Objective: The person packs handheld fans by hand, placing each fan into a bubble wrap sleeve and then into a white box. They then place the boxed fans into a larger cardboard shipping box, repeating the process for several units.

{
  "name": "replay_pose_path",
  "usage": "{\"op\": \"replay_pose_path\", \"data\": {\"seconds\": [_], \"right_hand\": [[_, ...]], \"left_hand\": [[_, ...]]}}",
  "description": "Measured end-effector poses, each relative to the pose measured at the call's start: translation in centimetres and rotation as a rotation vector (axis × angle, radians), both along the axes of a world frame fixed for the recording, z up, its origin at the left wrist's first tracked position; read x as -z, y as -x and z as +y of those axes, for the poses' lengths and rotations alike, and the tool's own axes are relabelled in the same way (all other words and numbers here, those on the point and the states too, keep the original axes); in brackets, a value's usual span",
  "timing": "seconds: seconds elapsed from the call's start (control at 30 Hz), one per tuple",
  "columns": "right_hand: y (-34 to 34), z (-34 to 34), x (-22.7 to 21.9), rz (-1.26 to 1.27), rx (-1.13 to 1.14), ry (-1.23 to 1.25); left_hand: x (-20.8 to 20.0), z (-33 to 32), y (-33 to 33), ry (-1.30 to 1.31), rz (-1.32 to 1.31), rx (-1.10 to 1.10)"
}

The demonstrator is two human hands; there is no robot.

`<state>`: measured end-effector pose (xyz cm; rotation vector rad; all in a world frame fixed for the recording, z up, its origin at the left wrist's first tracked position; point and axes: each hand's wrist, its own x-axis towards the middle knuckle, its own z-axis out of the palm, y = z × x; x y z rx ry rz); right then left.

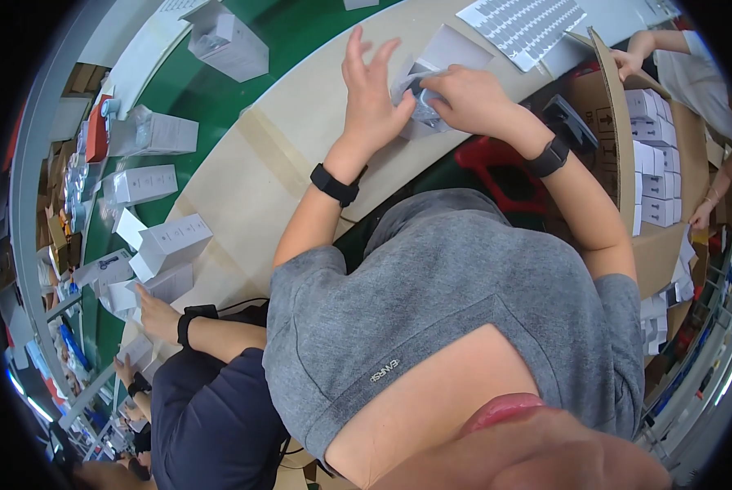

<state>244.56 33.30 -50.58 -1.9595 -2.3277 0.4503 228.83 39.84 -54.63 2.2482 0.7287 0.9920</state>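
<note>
On the tan work surface in front of me stands an open white box (457,49) with its flap raised. A clear plastic bag (429,113) with something inside sits at the box's mouth; its contents are too blurred to name. My right hand (478,100) has its fingers curled onto the bag, partly covering it. To the left of the box my left hand (371,104) is raised with fingers spread. Its thumb is close to the bag, and I cannot tell whether it touches. Black bands circle both wrists.
Several open white boxes, one of them here (233,47), stand on the green belt (296,33). A sticker sheet (522,28) lies at far right. Another person holds a carton (611,122) of small white boxes; a co-worker's hand (158,317) touches boxes at left.
</note>
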Motion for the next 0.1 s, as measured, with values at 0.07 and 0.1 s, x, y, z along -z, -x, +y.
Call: {"op": "replay_pose_path", "data": {"seconds": [0.07,0.1], "right_hand": [[-1.05,-0.69,-0.17,0.032,-0.022,-0.019],[-1.37,-0.87,-0.26,0.027,-0.024,-0.012]], "left_hand": [[0.52,0.24,-0.84,0.115,-0.051,-0.016],[0.72,0.0,-1.15,0.122,-0.056,-0.018]]}}
